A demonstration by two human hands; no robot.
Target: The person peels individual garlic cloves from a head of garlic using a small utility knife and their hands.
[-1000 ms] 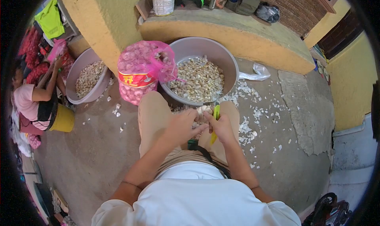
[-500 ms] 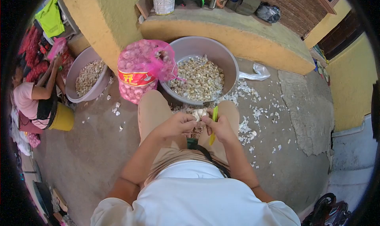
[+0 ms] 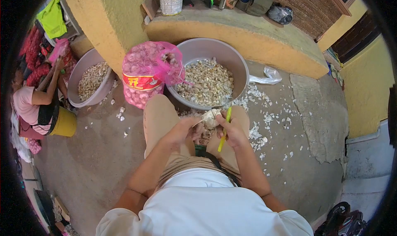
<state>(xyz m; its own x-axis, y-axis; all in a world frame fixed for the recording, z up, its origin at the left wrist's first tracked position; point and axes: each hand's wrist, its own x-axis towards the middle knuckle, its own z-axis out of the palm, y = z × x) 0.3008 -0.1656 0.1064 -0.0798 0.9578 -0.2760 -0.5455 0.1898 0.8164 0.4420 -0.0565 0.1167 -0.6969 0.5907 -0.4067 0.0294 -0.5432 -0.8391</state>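
Note:
A white garlic bulb (image 3: 211,118) is held between my two hands, above the gap between my knees. My left hand (image 3: 183,130) is closed at its left side, fingers curled against the bulb. In my right hand (image 3: 234,132) a slim yellow tool (image 3: 224,131) is gripped, standing nearly upright with its ends poking out above and below the fingers; no blade shows. The right thumb presses on the bulb's right side. Just beyond the hands sits a wide grey tub (image 3: 245,70) with many loose garlic cloves (image 3: 209,81) in it.
A pink mesh sack of garlic (image 3: 142,64) leans beside the tub. Papery garlic skins (image 3: 258,138) litter the floor at right. Another person (image 3: 35,97) sits at far left by a second tub (image 3: 108,82) and a yellow bucket (image 3: 65,122). A concrete ledge (image 3: 240,33) runs behind.
The garlic bulb has turned and shows more fully. My left hand has drawn slightly left and down, and the yellow tool has tilted a little to the right at its top.

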